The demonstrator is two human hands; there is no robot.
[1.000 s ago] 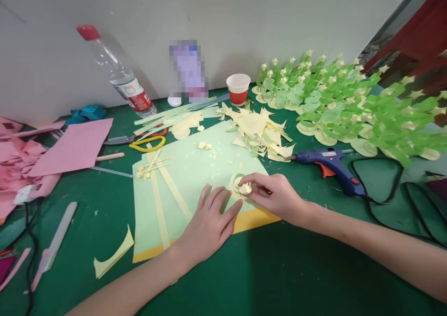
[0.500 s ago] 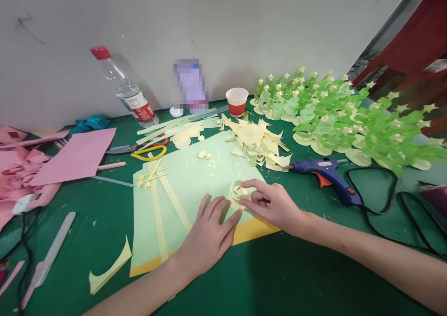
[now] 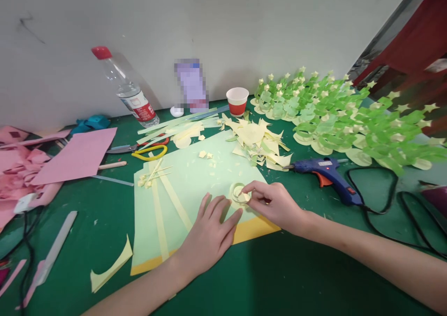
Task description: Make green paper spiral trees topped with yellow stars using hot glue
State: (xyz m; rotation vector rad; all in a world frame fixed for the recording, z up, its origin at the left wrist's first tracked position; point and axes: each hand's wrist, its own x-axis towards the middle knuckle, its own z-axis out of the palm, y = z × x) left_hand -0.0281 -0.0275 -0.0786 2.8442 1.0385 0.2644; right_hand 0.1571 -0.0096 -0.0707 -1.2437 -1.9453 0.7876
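Observation:
My left hand (image 3: 210,230) lies palm down with its fingers spread on the pale green paper sheet (image 3: 195,185). Just right of its fingertips is a small coiled paper ring (image 3: 234,191), light green and cream. My right hand (image 3: 273,203) closes thumb and index finger at the ring's right side, over a small pale yellow paper piece (image 3: 245,197). The thumb tip is partly hidden, and the exact shape of that piece is hard to make out. Two small folded paper stars (image 3: 205,154) rest farther up the sheet, with thin star-tipped stems (image 3: 150,178) at its left.
Yellow paper scraps (image 3: 258,136) lie behind the ring. A blue glue gun (image 3: 326,171) with a black cord is at right, before rows of green paper plants (image 3: 335,106). Scissors (image 3: 150,153), a bottle (image 3: 136,101), a paper cup (image 3: 237,102) and pink paper (image 3: 77,155) stand or lie around.
My right thumb and index finger have drawn closer together and shifted slightly right, uncovering more of the ring's left side. My left hand has stayed in place.

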